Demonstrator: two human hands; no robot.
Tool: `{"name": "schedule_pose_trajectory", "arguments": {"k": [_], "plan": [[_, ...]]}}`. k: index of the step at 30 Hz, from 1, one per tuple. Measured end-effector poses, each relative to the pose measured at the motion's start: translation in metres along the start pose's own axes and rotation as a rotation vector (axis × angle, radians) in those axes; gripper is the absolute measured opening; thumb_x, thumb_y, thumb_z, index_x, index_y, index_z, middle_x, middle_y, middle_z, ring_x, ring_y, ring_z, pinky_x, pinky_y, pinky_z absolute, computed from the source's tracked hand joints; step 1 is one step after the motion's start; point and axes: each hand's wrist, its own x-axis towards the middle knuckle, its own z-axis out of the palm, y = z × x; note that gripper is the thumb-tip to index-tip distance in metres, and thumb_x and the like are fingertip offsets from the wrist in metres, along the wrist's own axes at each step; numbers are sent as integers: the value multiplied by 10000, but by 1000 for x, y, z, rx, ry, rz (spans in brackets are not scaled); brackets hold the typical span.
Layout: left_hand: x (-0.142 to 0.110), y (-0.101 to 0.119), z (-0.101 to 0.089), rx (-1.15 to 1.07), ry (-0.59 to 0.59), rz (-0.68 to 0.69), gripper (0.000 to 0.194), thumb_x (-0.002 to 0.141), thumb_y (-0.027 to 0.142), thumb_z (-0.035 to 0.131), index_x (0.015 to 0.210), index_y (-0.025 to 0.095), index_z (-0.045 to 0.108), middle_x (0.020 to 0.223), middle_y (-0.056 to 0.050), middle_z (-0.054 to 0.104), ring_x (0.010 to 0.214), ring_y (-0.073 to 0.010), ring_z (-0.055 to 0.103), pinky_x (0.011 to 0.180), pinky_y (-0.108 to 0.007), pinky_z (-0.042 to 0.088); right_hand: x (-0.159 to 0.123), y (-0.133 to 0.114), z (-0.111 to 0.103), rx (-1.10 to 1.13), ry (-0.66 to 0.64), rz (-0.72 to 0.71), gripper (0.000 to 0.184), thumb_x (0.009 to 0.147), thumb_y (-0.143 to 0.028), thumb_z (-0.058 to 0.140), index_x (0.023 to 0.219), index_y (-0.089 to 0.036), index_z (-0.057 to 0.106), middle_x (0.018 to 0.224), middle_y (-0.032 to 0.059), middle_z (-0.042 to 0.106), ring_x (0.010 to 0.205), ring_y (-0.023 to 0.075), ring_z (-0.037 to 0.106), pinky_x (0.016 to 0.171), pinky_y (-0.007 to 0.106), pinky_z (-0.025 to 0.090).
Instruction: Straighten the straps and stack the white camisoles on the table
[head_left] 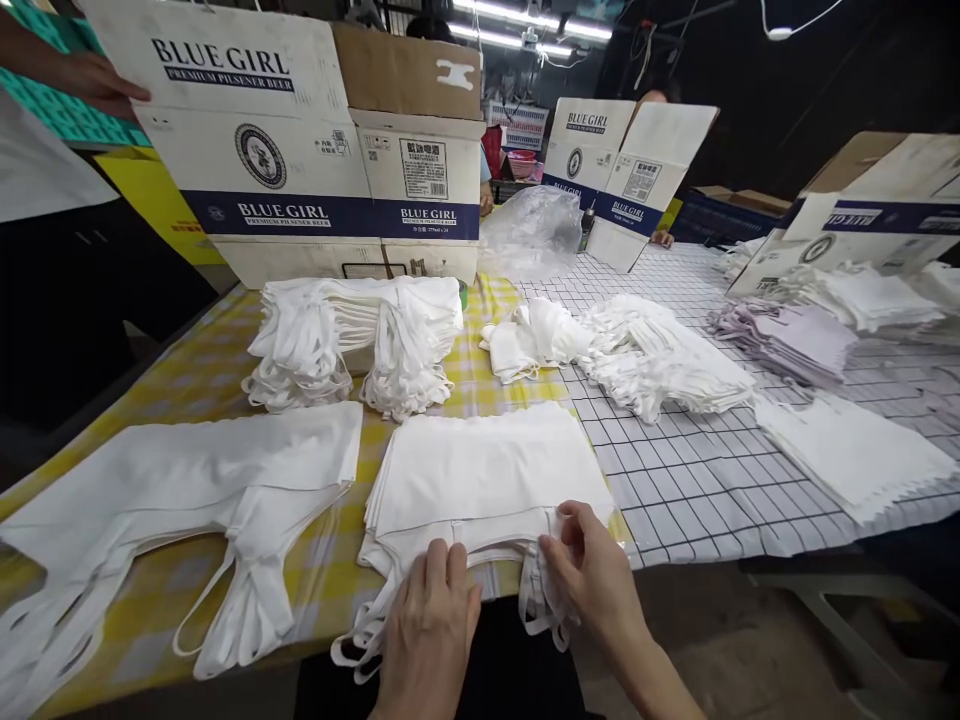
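A neat stack of white strappy garments [487, 465], which look like camisole tops, lies in front of me with the straps hanging over the table's near edge. My left hand [435, 625] rests flat on the stack's near edge, fingers stretched out over the straps on that side. At the near right corner, my right hand [596, 570] has its thumb and curled fingers on the top garment's edge by a strap. To the left, another pile of white strappy garments [262, 470] is spread with its straps toward me. Behind the stack sits a folded white bundle [360, 320] with looped straps.
A Blue Girl carton [300, 150] stands at the back left, with another person's hand [105, 85] on it. More cartons [630, 190] stand farther right. White garments [667, 350] and a lilac pile [787, 335] lie on the grid-patterned cloth [675, 500]. Crumpled clear plastic [532, 235] sits behind.
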Motion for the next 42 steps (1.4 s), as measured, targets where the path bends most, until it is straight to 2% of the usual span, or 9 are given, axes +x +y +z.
{"name": "schedule_pose_trajectory", "arguments": {"k": [4, 7, 13, 20, 22, 26, 35, 38, 42], "plan": [[-1, 2, 0, 45, -20, -24, 102, 804, 172, 494, 874, 187, 567, 920, -97, 561, 756, -226, 551, 656, -377, 478, -1, 4, 3, 15, -28, -1, 274, 800, -360, 481, 1016, -199, 534, 762, 23, 588, 655, 167, 572, 554, 246, 428], [-1, 3, -1, 63, -29, -18, 90, 809, 158, 491, 834, 187, 572, 947, -112, 566, 772, -231, 556, 667, -384, 483, -2, 6, 5, 21, -13, 2, 249, 798, -328, 462, 993, -194, 539, 749, 24, 593, 651, 171, 579, 557, 252, 432], [-5, 1, 2, 144, 8, 44, 253, 825, 135, 467, 1053, 160, 572, 1011, -131, 574, 812, -231, 561, 665, -377, 485, -1, 2, 2, 66, -19, -49, 225, 828, -289, 411, 942, -191, 579, 828, 62, 644, 730, 185, 606, 627, 265, 461], [5, 11, -8, 169, -43, 17, 327, 769, -10, 373, 887, 170, 621, 932, -128, 586, 747, -233, 539, 654, -416, 463, 3, -1, -5, 101, -43, -44, 184, 860, -285, 401, 845, -201, 564, 814, 60, 642, 735, 188, 596, 650, 269, 456], [4, 11, -8, 154, -43, 19, 353, 753, -36, 371, 919, 156, 616, 957, -129, 579, 764, -233, 539, 668, -412, 471, 3, 0, -4, 88, -44, -42, 168, 862, -285, 413, 834, -205, 558, 799, 48, 637, 722, 180, 590, 645, 261, 447], [-6, 9, -2, 141, -30, 18, 305, 786, 24, 425, 1010, 140, 596, 1016, -140, 554, 791, -240, 545, 701, -414, 487, 2, 3, 1, 63, -31, -33, 156, 872, -306, 426, 823, -214, 541, 772, 27, 619, 682, 169, 570, 631, 261, 427], [-10, 12, -9, 50, -35, -45, 142, 805, 97, 461, 847, 149, 586, 946, -135, 556, 712, -230, 547, 632, -416, 492, 0, 2, 1, 39, -61, 8, 192, 877, -368, 437, 817, -215, 535, 764, 27, 602, 674, 167, 558, 616, 270, 431], [-5, 0, -16, -57, -14, -96, 97, 837, 185, 468, 875, 185, 557, 890, -91, 557, 705, -205, 557, 627, -371, 487, -1, 1, -1, -3, -1, -15, 183, 862, -371, 460, 890, -209, 541, 831, 49, 593, 730, 183, 559, 645, 286, 450], [3, -43, -19, -142, 32, -356, 131, 877, 286, 430, 929, 194, 507, 877, -69, 549, 754, -209, 580, 610, -327, 472, -2, -4, 1, -57, 135, -129, 234, 855, -384, 481, 993, -203, 538, 939, 80, 566, 790, 208, 541, 636, 311, 458]]}}
